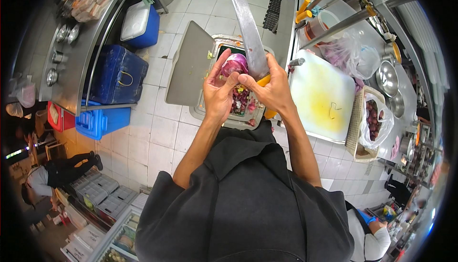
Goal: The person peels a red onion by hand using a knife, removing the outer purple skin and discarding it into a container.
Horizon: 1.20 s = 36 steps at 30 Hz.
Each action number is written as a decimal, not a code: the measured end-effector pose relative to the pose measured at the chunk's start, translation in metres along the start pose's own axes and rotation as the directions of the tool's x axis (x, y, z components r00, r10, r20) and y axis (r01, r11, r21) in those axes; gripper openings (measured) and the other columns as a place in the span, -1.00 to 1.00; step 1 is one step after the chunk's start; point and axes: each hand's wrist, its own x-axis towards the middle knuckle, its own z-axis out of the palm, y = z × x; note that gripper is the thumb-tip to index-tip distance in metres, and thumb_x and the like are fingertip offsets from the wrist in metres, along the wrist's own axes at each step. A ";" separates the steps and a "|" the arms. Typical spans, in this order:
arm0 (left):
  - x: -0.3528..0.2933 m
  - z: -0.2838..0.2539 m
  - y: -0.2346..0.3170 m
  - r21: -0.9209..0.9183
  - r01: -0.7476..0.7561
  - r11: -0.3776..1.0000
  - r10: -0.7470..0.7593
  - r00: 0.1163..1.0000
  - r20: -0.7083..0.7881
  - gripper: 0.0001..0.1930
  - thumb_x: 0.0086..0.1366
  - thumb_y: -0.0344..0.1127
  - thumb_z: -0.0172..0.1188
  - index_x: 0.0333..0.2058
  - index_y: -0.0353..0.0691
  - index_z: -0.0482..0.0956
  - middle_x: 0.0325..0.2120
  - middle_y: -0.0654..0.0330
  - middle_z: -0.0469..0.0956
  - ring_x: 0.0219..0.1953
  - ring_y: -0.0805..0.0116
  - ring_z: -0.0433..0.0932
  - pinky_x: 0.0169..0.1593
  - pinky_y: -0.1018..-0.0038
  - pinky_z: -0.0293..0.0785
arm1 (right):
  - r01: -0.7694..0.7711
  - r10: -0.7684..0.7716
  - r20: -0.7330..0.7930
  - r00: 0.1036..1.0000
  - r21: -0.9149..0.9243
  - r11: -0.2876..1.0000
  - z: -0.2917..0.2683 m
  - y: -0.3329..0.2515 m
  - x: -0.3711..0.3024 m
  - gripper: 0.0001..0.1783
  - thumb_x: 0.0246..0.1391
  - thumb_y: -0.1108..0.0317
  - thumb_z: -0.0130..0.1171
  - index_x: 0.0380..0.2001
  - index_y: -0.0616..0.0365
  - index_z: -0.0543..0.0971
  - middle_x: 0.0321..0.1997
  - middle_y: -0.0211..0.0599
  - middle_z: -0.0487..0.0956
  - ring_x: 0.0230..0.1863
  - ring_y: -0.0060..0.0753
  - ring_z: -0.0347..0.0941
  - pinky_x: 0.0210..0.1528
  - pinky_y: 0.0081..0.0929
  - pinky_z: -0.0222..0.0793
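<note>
A purple-and-white red onion [234,65] rests in my left hand [218,88], whose fingers curl round it. My right hand [273,90] grips a large knife [250,33] with a broad blade and a yellow handle. The blade points up and away from me, just right of the onion, and the two thumbs nearly meet. Below both hands stands a bin [196,112] with a light rim. Purple and pale peelings [240,101] lie in it. Its grey lid [188,64] hangs open to the left.
On the right counter are a yellow-stained white cutting board [319,100], a basket [360,119] with a bag of red onions [373,121], and metal bowls [387,78]. Blue cool boxes [117,71] stand left, under a steel table [90,38]. Other people are at the lower left and lower right.
</note>
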 end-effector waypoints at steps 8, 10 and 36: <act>0.000 0.001 0.006 -0.032 0.092 0.995 -0.094 0.994 -0.050 -0.38 0.30 -0.49 0.21 0.29 -0.40 0.19 0.16 0.06 0.38 0.09 0.41 0.46 0.18 0.47 0.41 | -0.096 0.096 0.002 0.995 0.008 0.995 0.004 0.011 0.000 -0.55 0.15 0.06 0.27 -0.40 0.29 0.44 -0.59 -0.15 0.51 -0.54 -0.41 0.43 -0.44 -0.37 0.34; -0.001 -0.002 0.013 -0.015 0.085 0.996 -0.085 0.996 0.005 -0.36 0.30 -0.51 0.21 0.30 -0.40 0.16 0.21 0.04 0.32 0.14 0.38 0.43 0.20 0.45 0.38 | -0.124 0.124 0.000 0.992 -0.001 0.992 0.001 0.014 -0.002 -0.56 0.18 0.08 0.24 -0.41 0.30 0.43 -0.62 -0.16 0.49 -0.57 -0.45 0.40 -0.49 -0.39 0.31; -0.004 -0.012 0.008 0.213 -0.093 0.973 0.067 0.990 0.124 -0.34 0.13 -0.54 0.37 0.20 -0.41 0.28 0.10 0.08 0.40 0.06 0.37 0.48 0.17 0.45 0.45 | 0.073 -0.075 0.109 0.991 0.027 0.997 -0.016 0.000 -0.032 -0.66 0.17 0.17 0.28 -0.37 0.22 0.44 -0.67 -0.40 0.34 -0.67 -0.68 0.21 -0.63 -0.58 0.16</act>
